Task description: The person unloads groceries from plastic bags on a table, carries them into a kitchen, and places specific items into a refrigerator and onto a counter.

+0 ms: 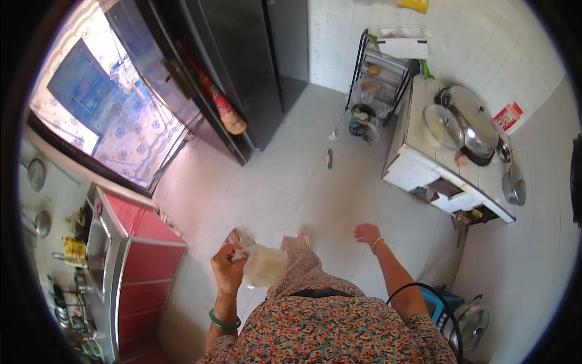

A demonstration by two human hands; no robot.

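Note:
My left hand (228, 266) is closed on the gathered top of a thin plastic bag (263, 266) with something pale inside. The contents are too blurred to name. A second clear bag (239, 236) with reddish-brown contents shows just beyond that hand; whether the hand holds it too, I cannot tell. A green bangle circles my left wrist. My right hand (367, 233) hangs over the floor to the right, fingers slightly spread and holding nothing, a thin bracelet at its wrist.
At right stands a white tiled stove counter (409, 136) with a large lidded pan (477, 118) and a glass lid (443, 127). A black rack (357, 68) is behind it. A dark object (329, 159) lies on the floor. Left are a red-fronted sink cabinet (150, 259) and a doorway curtain (132, 141).

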